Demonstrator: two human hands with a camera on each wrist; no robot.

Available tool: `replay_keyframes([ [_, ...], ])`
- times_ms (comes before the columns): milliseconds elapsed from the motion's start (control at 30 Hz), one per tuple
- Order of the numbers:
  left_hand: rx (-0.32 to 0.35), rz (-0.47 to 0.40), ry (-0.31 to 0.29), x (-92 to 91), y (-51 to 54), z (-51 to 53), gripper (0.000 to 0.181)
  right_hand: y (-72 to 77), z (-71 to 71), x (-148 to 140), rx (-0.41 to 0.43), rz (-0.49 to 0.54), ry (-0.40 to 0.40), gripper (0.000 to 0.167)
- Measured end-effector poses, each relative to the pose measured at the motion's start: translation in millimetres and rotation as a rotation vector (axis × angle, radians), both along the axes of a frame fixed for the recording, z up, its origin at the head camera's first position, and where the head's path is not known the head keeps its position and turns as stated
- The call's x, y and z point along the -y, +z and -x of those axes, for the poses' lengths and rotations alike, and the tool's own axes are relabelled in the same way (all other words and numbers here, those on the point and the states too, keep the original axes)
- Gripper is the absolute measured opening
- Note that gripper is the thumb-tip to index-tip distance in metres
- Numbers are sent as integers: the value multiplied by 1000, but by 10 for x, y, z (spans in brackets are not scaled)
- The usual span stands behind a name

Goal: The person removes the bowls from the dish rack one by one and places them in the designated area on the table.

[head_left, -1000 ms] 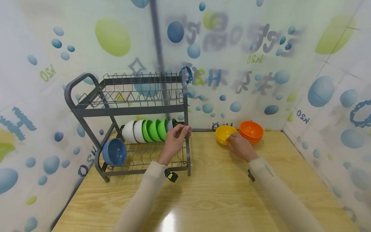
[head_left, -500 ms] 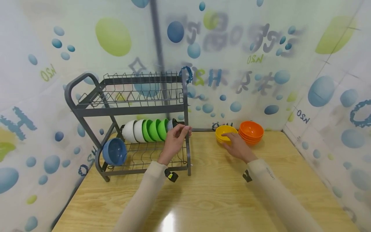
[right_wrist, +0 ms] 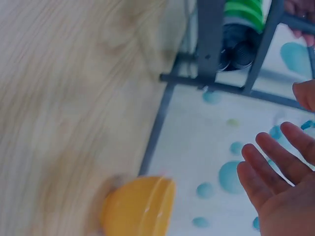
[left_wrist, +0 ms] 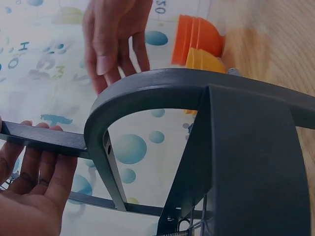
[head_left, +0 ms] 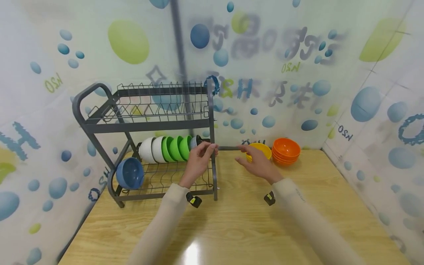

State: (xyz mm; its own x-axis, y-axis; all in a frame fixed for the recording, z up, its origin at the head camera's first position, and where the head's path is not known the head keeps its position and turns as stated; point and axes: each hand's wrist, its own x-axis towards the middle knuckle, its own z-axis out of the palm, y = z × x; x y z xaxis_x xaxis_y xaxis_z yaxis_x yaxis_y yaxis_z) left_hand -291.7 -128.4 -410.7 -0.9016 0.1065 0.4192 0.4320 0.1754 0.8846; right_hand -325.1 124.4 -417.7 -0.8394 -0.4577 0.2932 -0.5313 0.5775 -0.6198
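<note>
My left hand [head_left: 195, 163] grips the right side of a dark grey two-tier dish rack [head_left: 149, 127]. In the left wrist view its fingers [left_wrist: 42, 174] curl round a rack bar. My right hand [head_left: 259, 164] hovers between the rack and the yellow bowls [head_left: 262, 148], fingers spread and holding nothing. Those bowls are stacked and partly hidden behind it. On the lower tier, white bowls [head_left: 152, 150], green bowls [head_left: 176, 149] and small dark bowls [head_left: 195, 141] stand on edge in a row. A blue bowl [head_left: 131, 173] leans at the tier's front left.
A stack of orange bowls [head_left: 286, 149] stands right of the yellow ones, near the table's back edge. The wooden table [head_left: 238, 224] meets a patterned wall covering [head_left: 271, 73] behind and at both sides. The rack's upper tier has raised wire edges.
My right hand has moved left from the yellow bowls toward the rack, and its fingers have spread. The left hand stays on the rack, and the bowls have not moved.
</note>
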Motion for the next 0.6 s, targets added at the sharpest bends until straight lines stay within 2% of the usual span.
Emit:
replay_keyframes([
  [233, 58, 59, -29, 57, 58, 16, 35, 135, -57, 215, -13, 76, 77, 50],
  [400, 57, 197, -13, 163, 96, 9, 42, 244, -94, 353, -1, 115, 111, 49],
  [600, 45, 342, 21, 434, 133, -13, 43, 444, -123, 503, 31, 190, 156, 51],
])
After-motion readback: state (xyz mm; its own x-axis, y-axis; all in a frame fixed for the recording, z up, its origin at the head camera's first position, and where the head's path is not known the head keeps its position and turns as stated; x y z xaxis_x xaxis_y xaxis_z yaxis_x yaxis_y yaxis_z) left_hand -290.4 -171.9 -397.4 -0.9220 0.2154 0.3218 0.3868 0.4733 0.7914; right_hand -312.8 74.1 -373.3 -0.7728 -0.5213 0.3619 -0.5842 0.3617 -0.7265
